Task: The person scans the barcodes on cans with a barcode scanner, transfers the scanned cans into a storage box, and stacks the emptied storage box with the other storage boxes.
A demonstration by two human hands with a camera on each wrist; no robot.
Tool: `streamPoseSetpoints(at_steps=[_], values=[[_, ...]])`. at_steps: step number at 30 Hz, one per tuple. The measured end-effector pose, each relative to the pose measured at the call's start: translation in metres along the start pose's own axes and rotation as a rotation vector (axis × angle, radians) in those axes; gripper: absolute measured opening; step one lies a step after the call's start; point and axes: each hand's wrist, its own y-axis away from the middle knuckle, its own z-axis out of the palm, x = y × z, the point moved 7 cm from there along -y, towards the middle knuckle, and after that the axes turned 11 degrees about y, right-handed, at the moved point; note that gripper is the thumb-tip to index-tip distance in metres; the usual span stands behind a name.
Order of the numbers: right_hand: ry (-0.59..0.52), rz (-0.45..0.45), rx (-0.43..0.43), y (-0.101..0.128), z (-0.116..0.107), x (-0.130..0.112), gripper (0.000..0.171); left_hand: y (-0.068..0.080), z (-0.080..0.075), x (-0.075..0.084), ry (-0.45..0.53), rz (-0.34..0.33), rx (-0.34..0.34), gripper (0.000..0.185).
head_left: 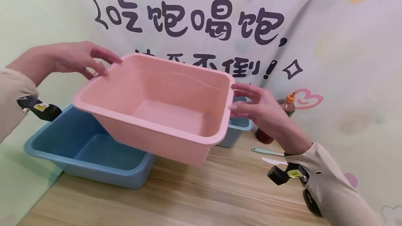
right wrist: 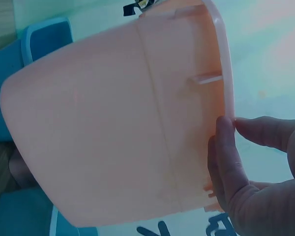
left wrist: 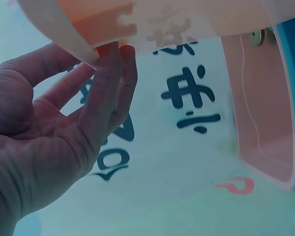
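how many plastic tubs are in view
3: a pink rectangular plastic tub held up between both hands; a blue one on the wooden table below it; another blue one behind, mostly hidden.

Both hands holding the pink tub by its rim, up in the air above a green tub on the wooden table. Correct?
Not quite: the tub underneath is blue, not green, as the head view shows. The rest holds: the left hand and right hand hold the pink tub by its rim, up in the air above the wooden table.
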Motion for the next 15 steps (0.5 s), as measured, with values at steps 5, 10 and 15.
streamPoseSetpoints(at_steps=[5, 10, 15], values=[[-0.078, -0.033, -0.012, -0.015, 0.020, -0.008, 0.063, 0.008, -0.020, -0.017, -0.023, -0.031, 0.006, 0.070], [-0.169, -0.047, -0.032, -0.029, 0.043, -0.018, 0.064, 0.018, -0.035, -0.036, -0.063, -0.064, 0.002, 0.075], [-0.256, -0.061, -0.051, -0.042, 0.068, -0.024, 0.064, 0.028, -0.049, -0.055, -0.098, -0.099, 0.011, 0.076]])
